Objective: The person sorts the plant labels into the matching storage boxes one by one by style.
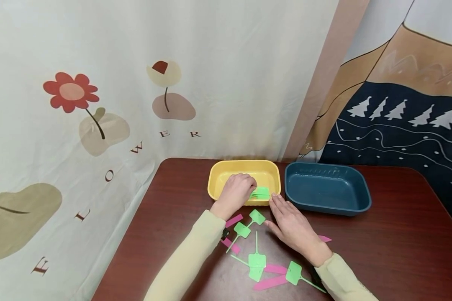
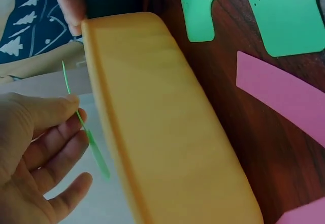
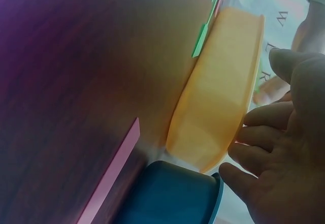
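Note:
My left hand [image 1: 236, 190] is over the yellow basin [image 1: 214, 177]. Its thumb and fingers pinch a thin green plant label [image 2: 96, 153], seen edge-on in the left wrist view. Green labels [image 1: 263, 192] show within the basin, just beside that hand. My right hand [image 1: 294, 228] has its fingers extended, and the fingertips rest at the basin's near right rim. In the right wrist view the thumb stands apart from the fingers, and nothing is held. On the table in front of the basin lie several green square-headed plant labels [image 1: 257, 260] and pink pointed strips [image 1: 270, 282].
A dark blue basin [image 1: 327, 188] stands just right of the yellow one. Both sit near the back edge of the brown wooden table [image 1: 399, 234]. Behind hangs a printed curtain [image 1: 226, 83]. One pink strip [image 1: 325, 238] lies right of my right wrist.

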A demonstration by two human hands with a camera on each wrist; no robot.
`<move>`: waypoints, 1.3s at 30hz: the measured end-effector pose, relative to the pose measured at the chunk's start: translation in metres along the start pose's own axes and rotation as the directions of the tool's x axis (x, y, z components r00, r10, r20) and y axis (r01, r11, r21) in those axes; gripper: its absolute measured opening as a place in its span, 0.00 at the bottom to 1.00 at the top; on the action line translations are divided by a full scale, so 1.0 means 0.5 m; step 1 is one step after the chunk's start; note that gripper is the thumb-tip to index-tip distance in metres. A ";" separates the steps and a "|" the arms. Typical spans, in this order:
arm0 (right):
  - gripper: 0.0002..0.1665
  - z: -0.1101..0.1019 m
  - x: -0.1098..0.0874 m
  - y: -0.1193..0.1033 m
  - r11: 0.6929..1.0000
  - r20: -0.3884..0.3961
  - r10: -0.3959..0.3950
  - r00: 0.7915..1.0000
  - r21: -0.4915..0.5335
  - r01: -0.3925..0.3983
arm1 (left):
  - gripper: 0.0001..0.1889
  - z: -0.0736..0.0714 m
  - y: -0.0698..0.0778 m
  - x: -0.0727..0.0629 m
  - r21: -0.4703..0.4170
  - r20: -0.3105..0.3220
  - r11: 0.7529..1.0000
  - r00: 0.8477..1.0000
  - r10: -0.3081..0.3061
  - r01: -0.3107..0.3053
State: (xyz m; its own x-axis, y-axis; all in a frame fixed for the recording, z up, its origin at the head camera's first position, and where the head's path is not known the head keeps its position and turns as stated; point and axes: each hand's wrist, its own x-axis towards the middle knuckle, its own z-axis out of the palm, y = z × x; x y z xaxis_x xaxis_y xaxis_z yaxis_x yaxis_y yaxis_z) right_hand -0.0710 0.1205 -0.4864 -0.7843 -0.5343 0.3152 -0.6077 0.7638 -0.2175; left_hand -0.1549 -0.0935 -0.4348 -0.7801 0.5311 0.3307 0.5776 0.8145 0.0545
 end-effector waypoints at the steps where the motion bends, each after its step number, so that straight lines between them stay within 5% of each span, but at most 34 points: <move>1: 0.41 0.000 0.000 0.000 1.000 0.002 0.002 1.000 0.002 -0.002 | 0.05 0.004 0.000 0.004 0.000 0.011 1.000 1.000 -0.018 0.018; 12: 0.40 0.000 0.003 0.000 1.000 0.001 0.010 1.000 0.002 -0.010 | 0.11 0.038 -0.003 0.040 0.012 0.100 0.996 0.990 -0.094 0.093; 21: 0.41 -0.002 0.004 0.001 1.000 -0.011 0.004 1.000 -0.003 -0.004 | 0.15 0.056 -0.005 0.063 -0.025 0.221 0.984 0.961 -0.164 0.174; 29: 0.40 -0.005 0.006 -0.002 1.000 0.015 0.013 1.000 0.007 -0.013 | 0.07 0.061 -0.006 0.066 -0.043 0.293 0.975 0.936 -0.196 0.218; 32: 0.40 -0.007 0.007 -0.003 1.000 0.011 0.011 1.000 0.007 -0.011 | 0.06 0.050 -0.008 0.061 -0.065 0.280 0.972 0.940 -0.198 0.224; 39: 0.40 -0.012 0.006 -0.002 1.000 0.013 0.010 1.000 0.000 -0.010 | 0.09 0.011 -0.016 0.032 -0.082 0.145 0.985 0.980 -0.138 0.151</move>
State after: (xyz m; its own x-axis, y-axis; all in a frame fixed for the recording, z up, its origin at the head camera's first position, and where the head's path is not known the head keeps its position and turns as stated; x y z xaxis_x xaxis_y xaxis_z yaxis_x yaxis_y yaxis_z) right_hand -0.0722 0.1202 -0.4798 -0.7917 -0.5315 0.3013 -0.6002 0.7688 -0.2206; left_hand -0.1731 -0.0901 -0.4353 -0.8788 0.4422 0.1795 0.4713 0.8632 0.1811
